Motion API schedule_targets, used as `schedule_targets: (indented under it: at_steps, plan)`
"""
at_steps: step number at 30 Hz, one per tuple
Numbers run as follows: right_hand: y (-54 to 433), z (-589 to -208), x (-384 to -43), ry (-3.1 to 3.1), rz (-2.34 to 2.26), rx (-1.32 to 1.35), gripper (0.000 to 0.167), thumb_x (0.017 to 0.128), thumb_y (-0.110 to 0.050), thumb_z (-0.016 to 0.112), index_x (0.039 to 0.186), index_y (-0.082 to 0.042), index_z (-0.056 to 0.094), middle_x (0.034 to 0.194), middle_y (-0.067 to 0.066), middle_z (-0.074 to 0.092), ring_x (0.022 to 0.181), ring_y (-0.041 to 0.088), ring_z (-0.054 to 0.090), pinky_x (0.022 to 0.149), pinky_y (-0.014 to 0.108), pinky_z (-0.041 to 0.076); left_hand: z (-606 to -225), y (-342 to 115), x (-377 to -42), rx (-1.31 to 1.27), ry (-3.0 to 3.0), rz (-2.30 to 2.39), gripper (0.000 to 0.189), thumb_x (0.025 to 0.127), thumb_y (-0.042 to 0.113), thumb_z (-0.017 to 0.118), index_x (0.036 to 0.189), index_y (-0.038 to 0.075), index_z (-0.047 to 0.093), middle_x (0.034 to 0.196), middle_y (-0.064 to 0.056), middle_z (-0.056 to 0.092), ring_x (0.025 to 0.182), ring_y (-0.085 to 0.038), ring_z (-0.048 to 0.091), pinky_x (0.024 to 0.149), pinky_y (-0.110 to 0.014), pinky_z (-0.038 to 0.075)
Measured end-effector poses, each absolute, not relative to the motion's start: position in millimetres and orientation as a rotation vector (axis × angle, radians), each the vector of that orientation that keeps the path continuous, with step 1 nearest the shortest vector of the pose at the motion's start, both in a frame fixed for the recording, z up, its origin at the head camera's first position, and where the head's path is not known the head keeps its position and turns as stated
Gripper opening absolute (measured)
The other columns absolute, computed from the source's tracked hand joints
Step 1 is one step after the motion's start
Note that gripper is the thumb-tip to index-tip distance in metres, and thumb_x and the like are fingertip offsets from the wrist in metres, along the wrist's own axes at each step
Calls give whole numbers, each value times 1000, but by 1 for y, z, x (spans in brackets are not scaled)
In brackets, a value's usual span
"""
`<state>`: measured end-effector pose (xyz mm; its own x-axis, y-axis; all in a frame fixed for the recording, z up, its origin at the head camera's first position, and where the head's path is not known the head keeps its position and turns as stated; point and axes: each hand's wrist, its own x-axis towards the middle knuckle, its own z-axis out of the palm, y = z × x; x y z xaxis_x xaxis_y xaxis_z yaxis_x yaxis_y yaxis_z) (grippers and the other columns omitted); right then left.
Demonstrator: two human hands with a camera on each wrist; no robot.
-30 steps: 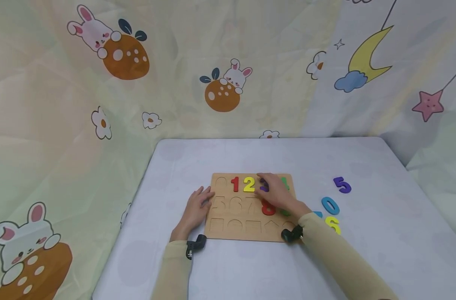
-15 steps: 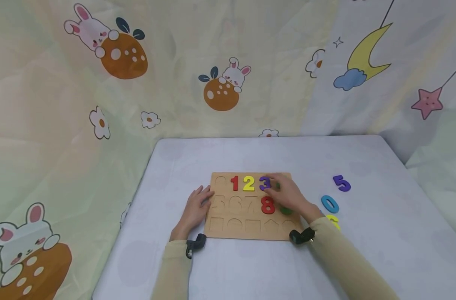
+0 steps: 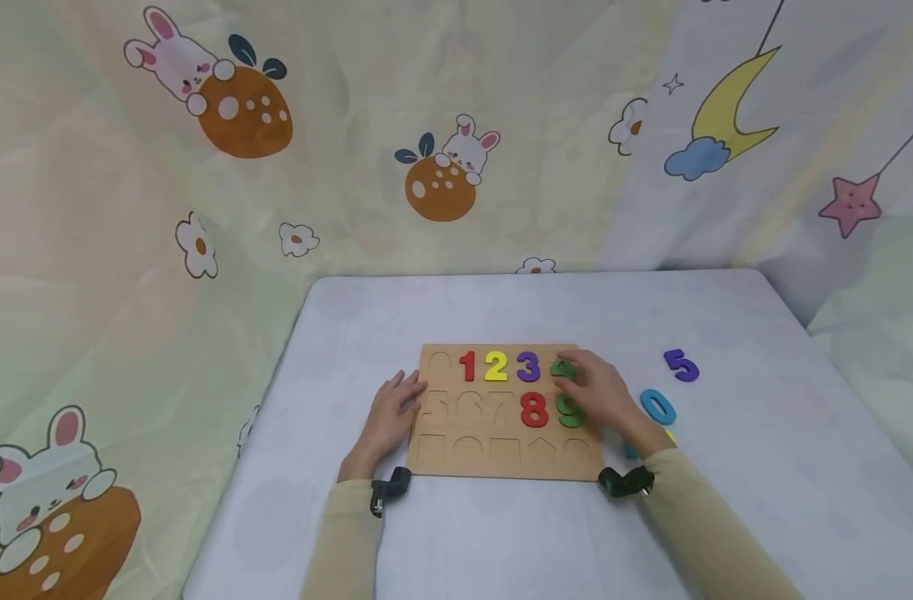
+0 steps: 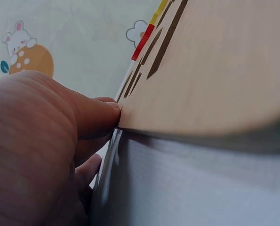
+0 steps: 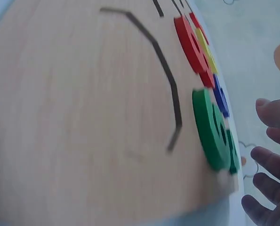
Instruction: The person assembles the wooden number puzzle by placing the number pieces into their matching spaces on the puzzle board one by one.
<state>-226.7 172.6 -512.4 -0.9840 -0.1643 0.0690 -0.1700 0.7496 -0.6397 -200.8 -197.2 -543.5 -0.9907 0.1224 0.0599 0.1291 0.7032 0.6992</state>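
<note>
Tan sleeves reach in from the bottom of the frame, a black wrist camera point(image 3: 390, 487) at each cuff. The left hand point(image 3: 385, 421), left of centre, lays loosely extended fingers against a wooden number board point(image 3: 471, 471), a fingertip touching the board's edge. The board lies flat at lower centre, cut outlines across its bottom row. Right of centre, a red 8 point(image 3: 534, 408) and a green 9 point(image 3: 572, 414) sit in the middle row. The right hand point(image 3: 606, 396) hovers at the board's upper right, thumb and fingers parted about a green 4 point(image 3: 558, 372); the right wrist view shows them spread and apart from it. A red 1 point(image 3: 467, 368), yellow 2 point(image 3: 496, 368) and purple 3 point(image 3: 529, 366) share the 4's row. Right of the board, a blue 0 point(image 3: 670, 410) and, farther back, a purple 5 point(image 3: 680, 363) lie loose on the pale worktop point(image 3: 344, 333). A rabbit-print backdrop point(image 3: 351, 125) fills the upper frame.
</note>
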Motion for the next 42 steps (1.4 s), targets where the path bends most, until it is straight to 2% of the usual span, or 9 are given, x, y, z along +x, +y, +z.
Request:
schedule_targets:
  at_steps: [6, 16, 22, 33, 42]
  plan:
    - [191, -512, -220, -2915, 1042, 190, 50, 93, -23, 66, 138, -7, 52, 143, 19, 49, 136, 40, 39, 111, 60, 35, -545, -197, -202, -204, -2909, -1178, 37, 97, 13, 58, 134, 11, 60, 153, 2, 41, 148, -22, 21, 124, -42, 8]
    - [230, -509, -211, -2869, 985, 190, 46, 94, -22, 66, 135, -5, 53, 141, 23, 49, 132, 43, 41, 108, 63, 36, -545, -197, -202, -193, -2929, -1158, 37, 98, 15, 57, 135, 13, 59, 154, 4, 40, 148, -20, 20, 124, -40, 8]
    - [250, -517, -209, -2849, 944, 116, 44, 96, -25, 63, 134, -6, 53, 141, 22, 48, 132, 44, 40, 105, 64, 38, -545, -197, -201, -208, -2898, -1177, 36, 97, 13, 58, 133, 12, 61, 153, 2, 42, 148, -23, 22, 124, -42, 10]
    - [279, -522, -206, -2737, 919, 68, 37, 95, -19, 62, 128, -2, 58, 134, 23, 53, 125, 46, 45, 101, 65, 39, -546, -199, -201, -177, -2911, -1195, 36, 97, 14, 58, 133, 14, 61, 153, 5, 41, 148, -20, 20, 124, -40, 8]
    - [297, -524, -209, -2763, 879, -22, 39, 96, -17, 59, 130, 1, 56, 138, 28, 47, 127, 49, 41, 102, 67, 37, -546, -198, -202, -172, -2912, -1183, 36, 97, 14, 58, 133, 14, 61, 153, 6, 40, 148, -19, 20, 124, -40, 8]
